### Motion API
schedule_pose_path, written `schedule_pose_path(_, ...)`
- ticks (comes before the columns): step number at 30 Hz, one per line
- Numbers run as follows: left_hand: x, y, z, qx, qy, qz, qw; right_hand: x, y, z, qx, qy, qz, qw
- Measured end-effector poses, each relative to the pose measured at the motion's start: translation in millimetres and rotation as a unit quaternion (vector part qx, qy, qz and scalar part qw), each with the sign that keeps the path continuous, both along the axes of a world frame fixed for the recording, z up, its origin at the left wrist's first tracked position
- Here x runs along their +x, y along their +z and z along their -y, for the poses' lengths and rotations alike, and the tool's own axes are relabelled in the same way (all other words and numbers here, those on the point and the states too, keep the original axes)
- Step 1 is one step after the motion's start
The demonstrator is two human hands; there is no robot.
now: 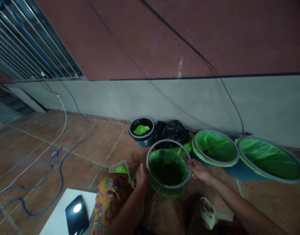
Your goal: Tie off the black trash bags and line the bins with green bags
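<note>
Between my hands is a round bin with a green plastic liner (167, 163) and a grey ring rim (169, 187). At the far side the ring stands apart from the liner, and a gap shows between them. My right hand (198, 170) grips the ring at its right side, fingers curled over the edge. On the opposite side my left hand (141, 179) is closed at the ring's left edge, its fingers partly hidden. To the right stand two blue bins, the nearer lined bin (215, 148) and the farther lined bin (270, 160), both with green liners under grey rims.
By the wall are a small blue bin (145, 142) with a black liner and a black plastic bag (175, 130). A clear container (113, 168) holds something green. At lower left, a phone (77, 217) lies on a white surface (57, 212). A blue cable (61, 176) crosses the tiles.
</note>
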State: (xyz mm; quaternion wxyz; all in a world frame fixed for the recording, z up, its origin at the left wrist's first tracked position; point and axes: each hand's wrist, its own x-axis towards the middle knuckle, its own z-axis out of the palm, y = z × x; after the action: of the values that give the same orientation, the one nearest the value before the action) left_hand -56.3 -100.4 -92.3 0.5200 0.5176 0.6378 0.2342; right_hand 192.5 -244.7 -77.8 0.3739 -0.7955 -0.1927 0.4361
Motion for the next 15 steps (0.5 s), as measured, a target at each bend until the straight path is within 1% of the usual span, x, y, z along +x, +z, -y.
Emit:
schedule_pose_path(1, 0, 0.5, -1, -0.012, -0.001, 0.006, 1.0, -7, -3.6, -2, -0.023, 0.021, 0.008, 0.999)
schedule_pose_path(3, -3, -0.7, -2, -0.021, -0.012, 0.005, 1.0, -12, -11.1, -4, -0.058, 0.052, 0.025, 0.997)
schedule_pose_path(6, -7, -6.4, 0, -0.006, -0.06, -0.009, 0.998, -3, -21.8, -3, -0.087, 0.103, 0.096, 0.986)
schedule_pose_path(9, -7, -12.7, 4, 0.002, -0.104, -0.026, 0.994, 6, -34.6, -1, -0.098, 0.131, 0.188, 0.968)
schedule_pose_path(11, -5, -15.7, 6, 0.006, -0.101, -0.028, 0.994, 8, -45.4, 1, -0.106, 0.141, 0.225, 0.958)
schedule_pose_path(15, -1, -19.7, 8, 0.002, -0.069, -0.017, 0.997, 2, -65.5, 3, -0.132, 0.158, 0.271, 0.94)
